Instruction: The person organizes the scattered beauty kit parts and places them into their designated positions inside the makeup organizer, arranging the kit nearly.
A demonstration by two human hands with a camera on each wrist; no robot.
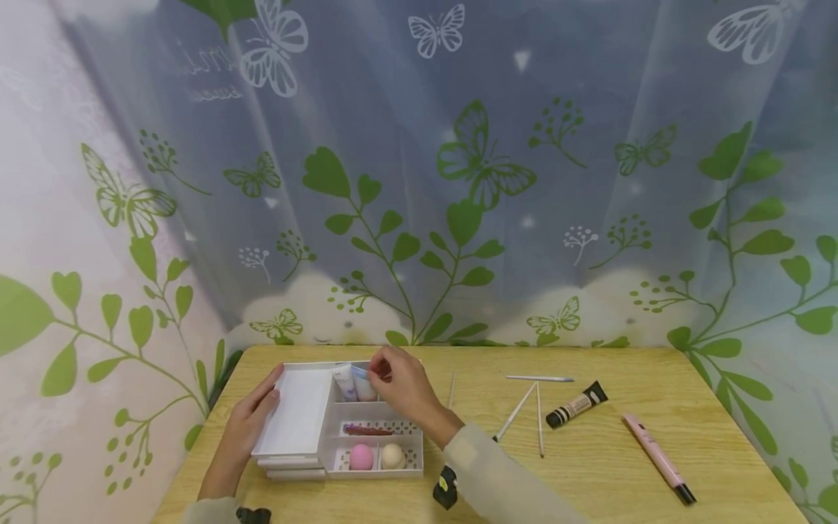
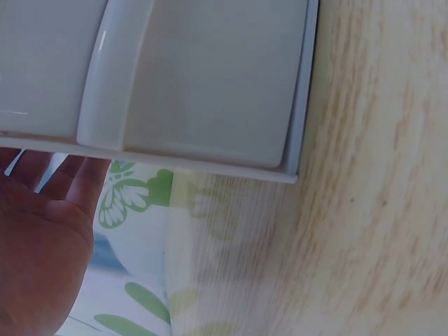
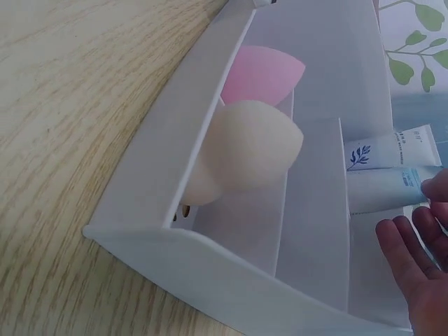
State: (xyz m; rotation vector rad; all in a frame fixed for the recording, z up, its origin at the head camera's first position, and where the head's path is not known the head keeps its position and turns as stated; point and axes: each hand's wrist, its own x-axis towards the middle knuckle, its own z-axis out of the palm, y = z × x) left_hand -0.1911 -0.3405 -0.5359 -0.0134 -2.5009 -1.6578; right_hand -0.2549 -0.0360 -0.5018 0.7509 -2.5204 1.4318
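Note:
A white compartment organizer (image 1: 296, 415) stands on the wooden table. My left hand (image 1: 245, 422) holds its left side, thumb toward the top edge and fingers along the outer wall, partly hidden behind it in the left wrist view. Over the back compartment, my right hand (image 1: 407, 386) pinches the crimped end of a pale blue tube (image 3: 385, 190) between thumb and fingers. Beside that tube leans a white tube (image 1: 343, 383) with a leaf print. A dark red slim item (image 1: 368, 431) lies in the middle compartment. Up front sit a pink makeup sponge (image 1: 361, 457) and a beige makeup sponge (image 1: 392, 456).
To the right lie several thin sticks, including a white one (image 1: 540, 421), a beige tube with a black cap (image 1: 577, 405) and a pink tube with a black cap (image 1: 660, 458). A leaf-printed curtain (image 1: 563, 218) hangs behind the wooden table (image 1: 484, 407).

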